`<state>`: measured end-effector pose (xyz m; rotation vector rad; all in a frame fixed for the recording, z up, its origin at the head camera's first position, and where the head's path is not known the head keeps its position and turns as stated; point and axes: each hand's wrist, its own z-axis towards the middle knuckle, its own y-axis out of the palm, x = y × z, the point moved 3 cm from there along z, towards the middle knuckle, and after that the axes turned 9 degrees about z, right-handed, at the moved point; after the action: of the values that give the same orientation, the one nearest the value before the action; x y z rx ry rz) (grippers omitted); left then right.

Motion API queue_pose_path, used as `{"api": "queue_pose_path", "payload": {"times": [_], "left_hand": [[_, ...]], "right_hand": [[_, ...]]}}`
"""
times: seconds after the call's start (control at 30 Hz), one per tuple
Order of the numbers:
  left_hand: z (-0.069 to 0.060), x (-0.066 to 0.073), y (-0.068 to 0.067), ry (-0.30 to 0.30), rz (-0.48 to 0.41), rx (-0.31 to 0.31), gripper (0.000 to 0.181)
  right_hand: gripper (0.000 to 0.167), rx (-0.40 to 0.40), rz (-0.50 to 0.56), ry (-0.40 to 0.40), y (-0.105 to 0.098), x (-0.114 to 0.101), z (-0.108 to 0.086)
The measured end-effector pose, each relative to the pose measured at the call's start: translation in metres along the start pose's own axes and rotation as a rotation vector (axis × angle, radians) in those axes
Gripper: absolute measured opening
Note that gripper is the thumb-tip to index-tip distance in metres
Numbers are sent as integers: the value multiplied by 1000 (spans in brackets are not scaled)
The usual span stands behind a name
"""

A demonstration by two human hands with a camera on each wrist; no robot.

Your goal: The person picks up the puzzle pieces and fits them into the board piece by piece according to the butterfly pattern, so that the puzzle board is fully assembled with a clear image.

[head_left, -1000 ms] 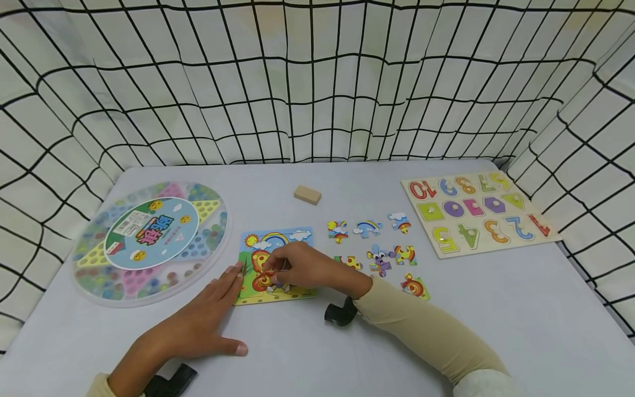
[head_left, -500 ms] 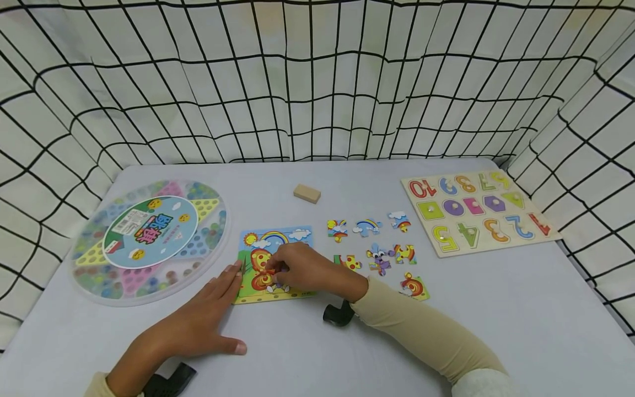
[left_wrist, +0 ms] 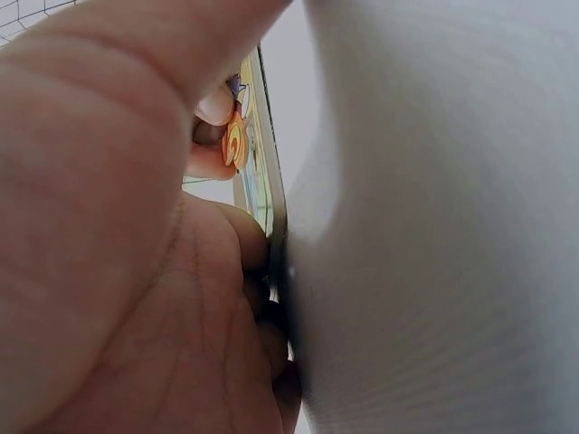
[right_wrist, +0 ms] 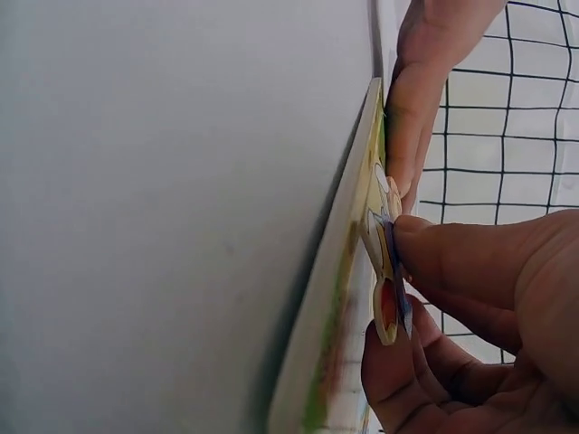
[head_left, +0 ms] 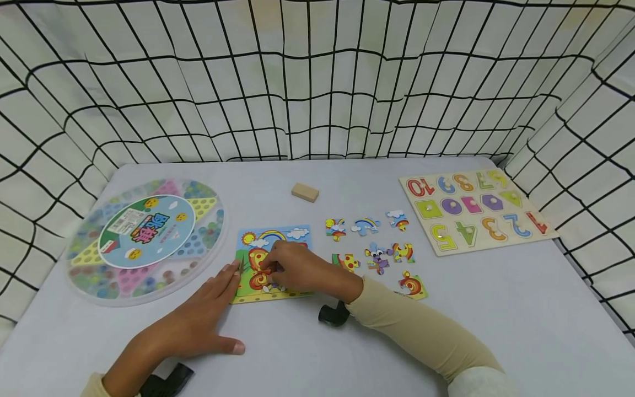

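Observation:
A picture jigsaw board [head_left: 300, 232] with a sun, a rainbow and grass lies near the middle of the table in the head view. Over its lower part, my right hand [head_left: 297, 268] pinches a jigsaw piece [right_wrist: 387, 303] between thumb and fingers. The right wrist view shows this piece tilted against the board's face; my fingers hide much of it from above. My left hand [head_left: 198, 314] lies palm down with straight fingers, their tips touching the board's left edge, and the thumb stretched out on the table. Several loose jigsaw pieces [head_left: 378, 258] lie right of the board.
At the left is a round, clear-covered game board [head_left: 149, 278] with coloured balls. A wooden number board [head_left: 473, 220] lies at the far right. Behind the jigsaw rests a small wooden block [head_left: 305, 192]. Black netting [head_left: 307, 102] surrounds the table's back and sides.
My right wrist has shifted slightly left, while its fingertips stay at the same spot on the board. The left hand keeps its place. The head view has drifted a little.

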<state>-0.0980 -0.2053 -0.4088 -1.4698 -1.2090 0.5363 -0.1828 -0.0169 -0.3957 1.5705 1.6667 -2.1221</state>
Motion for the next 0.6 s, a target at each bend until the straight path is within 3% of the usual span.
{"api": "queue_pose_path", "payload": {"times": [0.6], "left_hand": [[0,-1,0,-9,-26,-4,131]], "right_hand": [[22,-18,-54,-3,2,0,4]]}}
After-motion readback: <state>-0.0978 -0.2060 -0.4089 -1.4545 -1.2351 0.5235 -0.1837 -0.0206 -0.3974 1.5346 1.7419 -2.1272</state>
